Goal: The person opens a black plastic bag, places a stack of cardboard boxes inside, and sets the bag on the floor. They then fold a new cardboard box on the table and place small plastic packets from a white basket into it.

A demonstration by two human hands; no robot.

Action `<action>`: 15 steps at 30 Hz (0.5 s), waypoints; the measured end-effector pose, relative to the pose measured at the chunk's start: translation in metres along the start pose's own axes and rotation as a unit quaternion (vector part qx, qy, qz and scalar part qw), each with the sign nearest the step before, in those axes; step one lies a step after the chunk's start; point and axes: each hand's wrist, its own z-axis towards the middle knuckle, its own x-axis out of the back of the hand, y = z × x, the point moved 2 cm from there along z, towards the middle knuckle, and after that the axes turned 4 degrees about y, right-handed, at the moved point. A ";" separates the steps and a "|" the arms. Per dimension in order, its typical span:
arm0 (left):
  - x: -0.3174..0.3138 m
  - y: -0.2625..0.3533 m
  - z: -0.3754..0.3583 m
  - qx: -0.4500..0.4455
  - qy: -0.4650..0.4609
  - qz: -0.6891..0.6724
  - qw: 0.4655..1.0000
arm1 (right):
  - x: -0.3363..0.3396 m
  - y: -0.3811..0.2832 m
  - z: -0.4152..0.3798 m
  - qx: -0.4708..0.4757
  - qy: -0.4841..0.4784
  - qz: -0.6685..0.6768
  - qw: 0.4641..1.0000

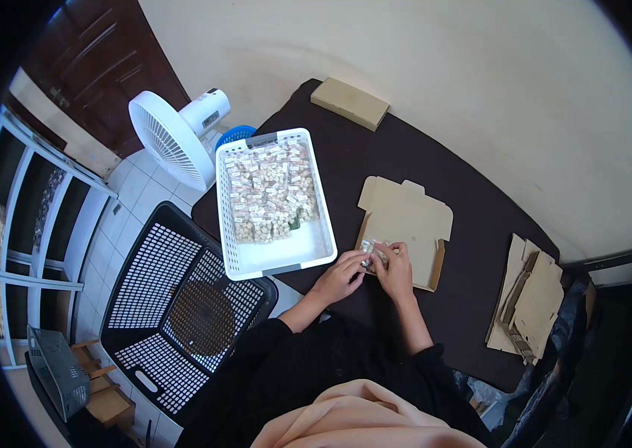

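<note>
An open cardboard box (pixel 404 213) lies on the dark table, its lid folded back toward the wall. At its near left corner, both hands are on a small clear packet (pixel 366 246) of pale pieces. My left hand (pixel 341 278) reaches in from the left, fingers bent and pinching the packet's edge. My right hand (pixel 395 270) is curled over the packet inside the box, partly hiding it. To the left, a white plastic basket (pixel 279 261) holds many similar packets (pixel 270 187), heaped toward its far end.
A closed cardboard box (pixel 350 102) sits at the table's far edge. Flattened cardboard boxes (pixel 529 299) are stacked at the right. On the left are a white fan (pixel 174 142), a black perforated chair or crate (pixel 181 299) and a glass-fronted shelf (pixel 39 224).
</note>
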 end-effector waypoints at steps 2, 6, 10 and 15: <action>0.003 0.003 0.002 -0.079 0.007 0.034 0.996 | -0.001 0.001 0.002 -0.009 -0.010 0.013 1.000; 0.001 -0.001 0.001 -0.040 0.003 0.010 0.999 | 0.005 -0.019 0.026 0.047 0.040 -0.036 0.997; -0.001 -0.004 -0.004 0.002 0.008 0.013 1.000 | -0.016 -0.088 0.076 0.210 0.034 0.019 0.977; 0.008 -0.003 -0.005 -0.016 0.004 -0.018 1.000 | -0.077 -0.127 0.108 0.303 -0.019 -0.144 0.942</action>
